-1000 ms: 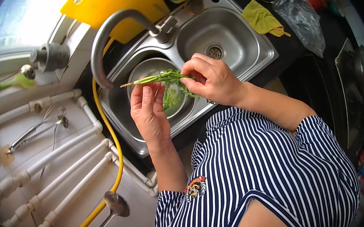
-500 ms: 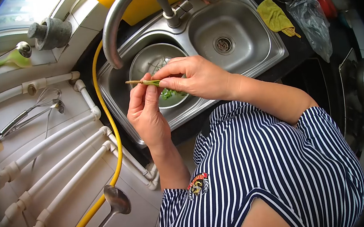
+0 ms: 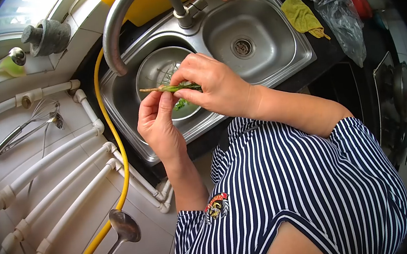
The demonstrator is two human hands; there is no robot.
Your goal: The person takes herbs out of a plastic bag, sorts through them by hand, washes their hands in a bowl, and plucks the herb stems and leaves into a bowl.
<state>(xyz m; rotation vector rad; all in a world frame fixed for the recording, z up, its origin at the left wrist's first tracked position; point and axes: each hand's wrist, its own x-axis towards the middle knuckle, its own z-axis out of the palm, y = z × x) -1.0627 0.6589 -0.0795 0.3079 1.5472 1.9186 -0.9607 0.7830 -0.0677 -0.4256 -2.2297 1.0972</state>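
Between my two hands lies a green herb sprig [image 3: 171,87] with a pale brown root pointing left. My left hand [image 3: 160,124] pinches it near the root with thumb and fingers. My right hand [image 3: 219,86] has its fingers closed round the leafy stem, just right of the left fingertips. Below them, in the left basin, rests a metal bowl [image 3: 145,76] with thin stems and green leaves inside, partly hidden by my hands.
A curved faucet [image 3: 112,32] rises over the double sink [image 3: 272,29]. Right of it lie a yellow cloth [image 3: 303,15] and a clear plastic bag [image 3: 342,23]. A yellow hose [image 3: 121,156], white pipes [image 3: 61,158] and a ladle [image 3: 124,226] are at left.
My right fingers have shifted on the sprig and are now more bent, with more of the green stem showing. The camera view has moved slightly.
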